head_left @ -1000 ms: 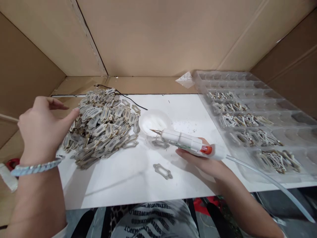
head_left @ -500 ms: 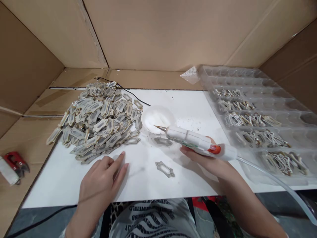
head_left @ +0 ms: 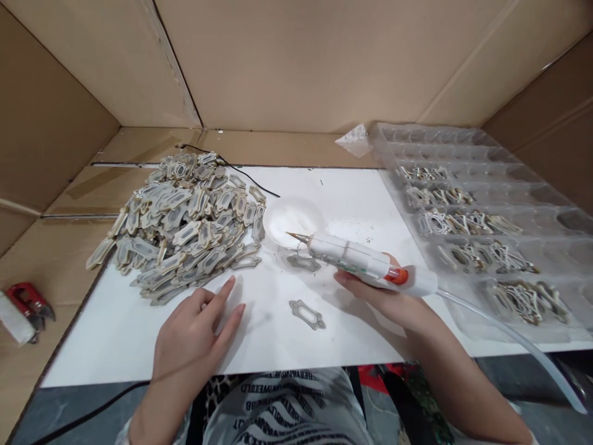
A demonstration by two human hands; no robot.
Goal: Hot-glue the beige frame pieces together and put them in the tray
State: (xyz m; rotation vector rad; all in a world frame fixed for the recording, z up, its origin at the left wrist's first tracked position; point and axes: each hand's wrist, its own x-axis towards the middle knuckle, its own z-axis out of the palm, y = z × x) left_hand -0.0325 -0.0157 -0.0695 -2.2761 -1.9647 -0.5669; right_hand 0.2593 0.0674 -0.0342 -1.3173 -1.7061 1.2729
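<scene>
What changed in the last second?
Left hand left the left side of the frame pile and came down open on the white board in front of it. Right hand still grips the dispensing gun; two loose frames unmoved.

The walls (head_left: 301,62) are brown cardboard, dull and a bit rough. The table top (head_left: 115,346) is white, smooth and matt. The pile of flat pieces (head_left: 185,216) looks dull, grey and tan, maybe thin wood or thick card; it is hard to tell. The glue tool (head_left: 365,264) is shiny white plastic with an orange plastic bit and a thin gold metal tip. Its hose (head_left: 509,337) is clear, smooth plastic. The tray (head_left: 417,131) is clear, glossy plastic. The little bowl (head_left: 273,213) is cloudy white plastic. The shirt (head_left: 287,408) is striped cloth.
</scene>
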